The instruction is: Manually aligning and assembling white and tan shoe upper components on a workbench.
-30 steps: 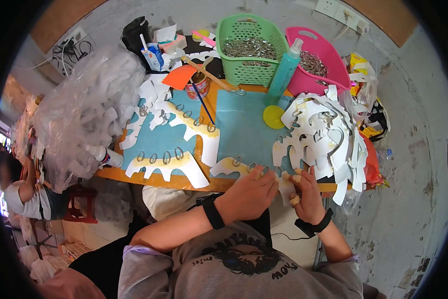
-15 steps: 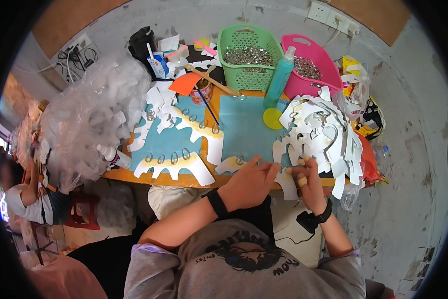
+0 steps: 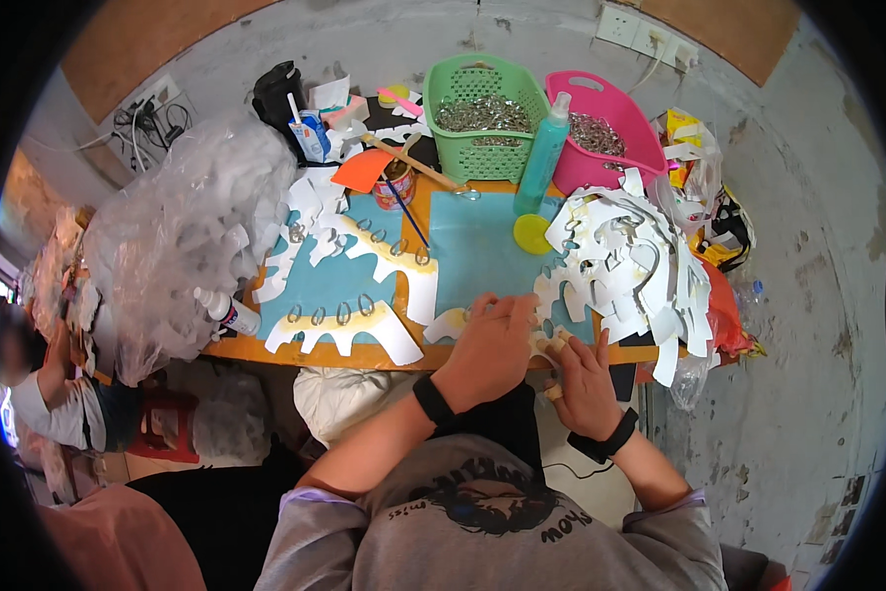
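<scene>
A white scalloped cut-out lies at the table's front edge, its middle covered by my hands. My left hand is closed on it from above with bent fingers; the fingertips are partly hidden. My right hand, with pale wraps on some fingers, pinches the cut-out's right part close to the left fingertips. Whatever small thing may be between the fingers cannot be made out. To the left lies a similar cut-out with oval metal rings along a yellowish glued edge. Another ringed cut-out lies behind it.
At right a pile of white cut-outs rises near my right hand. Behind stand a green basket and a pink basket of metal pieces, a teal spray bottle, and a tin with a brush. A clear plastic bag bulges at left.
My right hand has moved left and slightly down, closer to my left hand. The cut-out's right end, which hung over the table edge, is now mostly covered by my hands.
</scene>
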{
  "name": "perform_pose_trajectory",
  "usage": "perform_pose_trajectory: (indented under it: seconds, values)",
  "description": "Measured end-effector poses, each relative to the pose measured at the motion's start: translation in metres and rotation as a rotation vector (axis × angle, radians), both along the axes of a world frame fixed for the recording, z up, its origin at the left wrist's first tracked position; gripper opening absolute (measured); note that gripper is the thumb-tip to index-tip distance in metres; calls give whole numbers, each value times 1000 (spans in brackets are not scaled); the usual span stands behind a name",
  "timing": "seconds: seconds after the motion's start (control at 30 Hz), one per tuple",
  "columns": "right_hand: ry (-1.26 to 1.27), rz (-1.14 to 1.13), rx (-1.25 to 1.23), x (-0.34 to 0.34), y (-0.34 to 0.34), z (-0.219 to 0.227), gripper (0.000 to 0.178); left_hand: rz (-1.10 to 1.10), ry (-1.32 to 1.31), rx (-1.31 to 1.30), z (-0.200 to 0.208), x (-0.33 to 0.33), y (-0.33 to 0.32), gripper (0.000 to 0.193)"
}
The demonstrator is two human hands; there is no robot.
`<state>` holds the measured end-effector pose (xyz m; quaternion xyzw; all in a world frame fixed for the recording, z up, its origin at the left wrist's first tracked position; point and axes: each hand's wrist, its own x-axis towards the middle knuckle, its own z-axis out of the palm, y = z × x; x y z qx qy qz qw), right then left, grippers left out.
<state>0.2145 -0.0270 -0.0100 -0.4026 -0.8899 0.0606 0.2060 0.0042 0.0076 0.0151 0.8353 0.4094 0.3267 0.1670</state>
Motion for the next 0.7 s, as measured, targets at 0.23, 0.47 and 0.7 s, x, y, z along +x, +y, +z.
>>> perform_pose_trajectory:
  seconds: [0.23, 0.47, 0.7]
  values:
    - [241, -3, -90, 1, 8, -8, 47, 26, 18, 28, -16, 11, -8, 47]
    - [629, -65, -79, 19, 2, -31, 43, 1, 82, 100, -18, 13, -8, 48]
    - [342, -46, -54, 16, 11, -8, 41, 165, -295, 115, -2, 3, -22, 34]
